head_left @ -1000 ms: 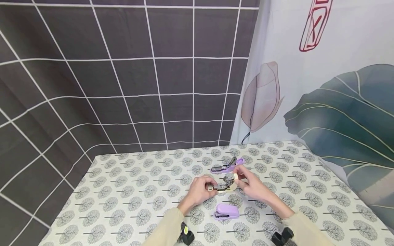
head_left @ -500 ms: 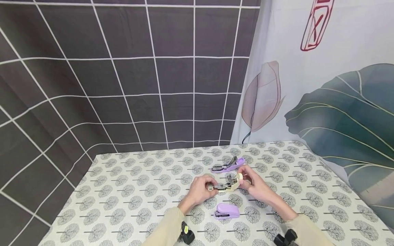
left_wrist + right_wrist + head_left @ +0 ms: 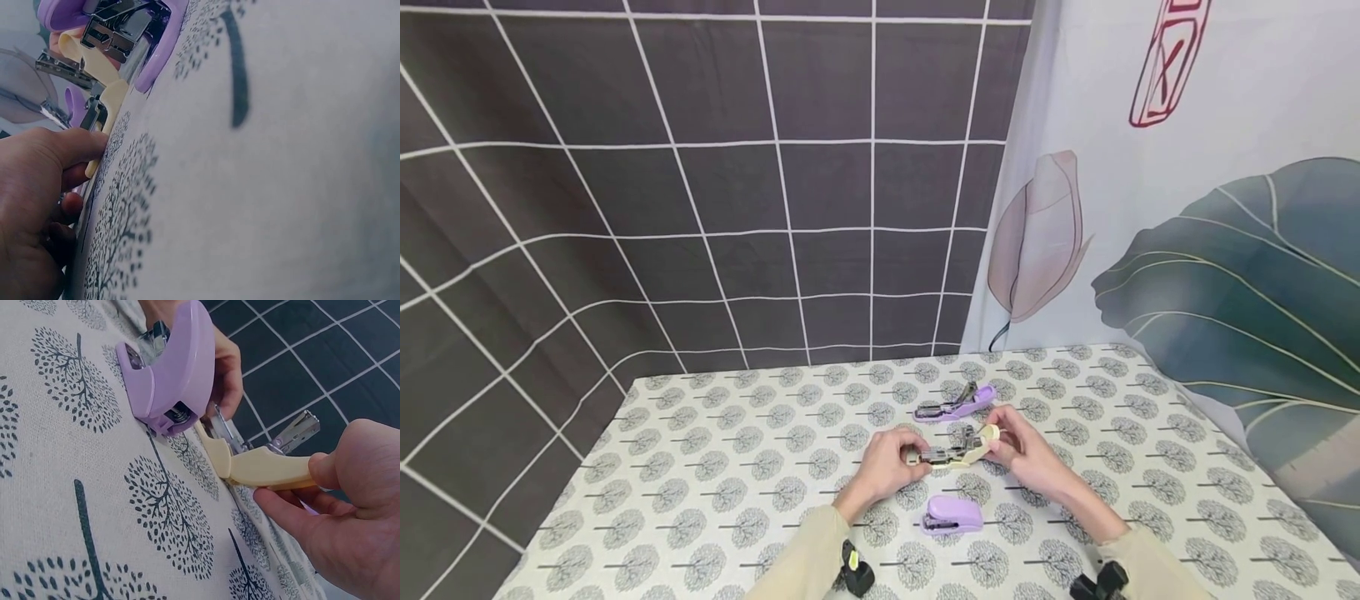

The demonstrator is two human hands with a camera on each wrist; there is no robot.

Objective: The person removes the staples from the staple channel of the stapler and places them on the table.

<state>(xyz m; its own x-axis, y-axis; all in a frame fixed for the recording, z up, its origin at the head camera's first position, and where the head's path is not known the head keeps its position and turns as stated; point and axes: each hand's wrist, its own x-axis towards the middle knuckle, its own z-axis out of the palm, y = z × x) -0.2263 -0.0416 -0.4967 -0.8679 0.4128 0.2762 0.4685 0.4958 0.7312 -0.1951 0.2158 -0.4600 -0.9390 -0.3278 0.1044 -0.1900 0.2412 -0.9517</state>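
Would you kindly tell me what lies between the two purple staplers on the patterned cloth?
In the head view, the opened cream stapler is between the closed purple stapler and the opened purple stapler.

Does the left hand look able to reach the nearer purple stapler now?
Probably yes: nothing visible stands between the left hand and the nearer purple stapler. However, that hand holds one end of the cream stapler, so it would likely need to let go first.
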